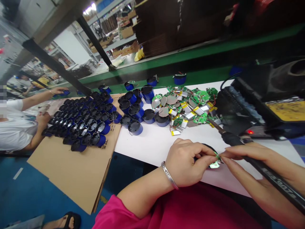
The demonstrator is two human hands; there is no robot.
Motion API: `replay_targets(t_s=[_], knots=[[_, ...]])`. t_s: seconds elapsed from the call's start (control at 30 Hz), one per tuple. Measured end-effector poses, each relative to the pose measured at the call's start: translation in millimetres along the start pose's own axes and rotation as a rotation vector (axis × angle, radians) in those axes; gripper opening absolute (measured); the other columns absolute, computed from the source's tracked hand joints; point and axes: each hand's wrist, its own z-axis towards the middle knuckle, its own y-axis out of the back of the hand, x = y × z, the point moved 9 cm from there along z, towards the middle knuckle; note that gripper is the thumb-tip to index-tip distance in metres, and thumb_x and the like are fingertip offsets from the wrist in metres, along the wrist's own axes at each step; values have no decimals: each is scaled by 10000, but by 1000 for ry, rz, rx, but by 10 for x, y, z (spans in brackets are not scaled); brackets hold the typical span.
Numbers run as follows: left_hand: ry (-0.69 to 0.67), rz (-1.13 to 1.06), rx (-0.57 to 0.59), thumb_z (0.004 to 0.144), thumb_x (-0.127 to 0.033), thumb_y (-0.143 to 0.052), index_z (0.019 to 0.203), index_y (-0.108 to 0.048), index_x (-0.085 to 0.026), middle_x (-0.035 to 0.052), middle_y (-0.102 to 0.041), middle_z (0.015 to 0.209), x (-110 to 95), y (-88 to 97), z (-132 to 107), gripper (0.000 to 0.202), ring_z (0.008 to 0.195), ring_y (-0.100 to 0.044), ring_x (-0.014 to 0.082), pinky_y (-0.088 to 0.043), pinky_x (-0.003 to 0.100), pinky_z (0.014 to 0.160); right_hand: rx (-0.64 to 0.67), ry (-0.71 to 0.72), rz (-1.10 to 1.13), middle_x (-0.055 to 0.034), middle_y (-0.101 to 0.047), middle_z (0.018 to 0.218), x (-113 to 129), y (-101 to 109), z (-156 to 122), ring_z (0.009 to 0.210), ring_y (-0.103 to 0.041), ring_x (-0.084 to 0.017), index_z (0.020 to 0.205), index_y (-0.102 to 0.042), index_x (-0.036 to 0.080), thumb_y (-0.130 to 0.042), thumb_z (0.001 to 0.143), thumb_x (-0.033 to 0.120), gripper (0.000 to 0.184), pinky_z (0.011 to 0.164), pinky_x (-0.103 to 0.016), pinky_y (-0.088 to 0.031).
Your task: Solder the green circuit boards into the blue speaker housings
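The left hand, a metal bangle at its wrist, is closed in a tight pinch on a small green circuit board with a silver disc beneath it, held just above the near edge of the white bench. The right hand wraps a long black-handled tool, its fingertips meeting the board; the tool's tip is hidden. What looks like a soldering iron lies just beyond, its shaft pointing at a heap of green circuit boards mixed with yellow-tabbed pouch cells. If that shaft is hot, it could scorch a wire or puncture a cell. Thin leads could also snag and tear from the pinched board. Blue cylindrical housings stand to the left, many on a cardboard sheet, near a co-worker's hand.
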Motion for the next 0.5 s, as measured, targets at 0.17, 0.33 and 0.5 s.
replay_targets(t_s=[0.17, 0.33, 0.5], knots=[[-43, -5, -55, 886, -269, -606, 775, -677, -176, 10, -690, 695, -58, 47, -13, 161, 691, -612, 153, -431, 309, 761, 50, 17, 65, 23, -571, 996, -9, -56, -11, 861, -557, -74, 1102, -541, 203, -487, 1020, 474, 289, 850, -160, -429], [-52, -22, -94, 872, -221, -606, 760, -635, -170, 23, -715, 780, -78, 122, -53, 127, 785, -636, 164, -425, 323, 816, 87, -43, 84, 13, -567, 1024, -67, -112, -91, 928, -562, -98, 1119, -552, 213, -481, 1006, 483, 301, 870, -215, -424], [-133, 62, -88, 826, -174, -624, 765, -614, -170, 21, -732, 863, -141, 75, -139, 62, 870, -651, 172, -401, 345, 855, 140, 62, 78, -19, -565, 1038, -24, -188, -199, 948, -558, -125, 1133, -554, 179, -502, 997, 356, 229, 855, -266, -455]])
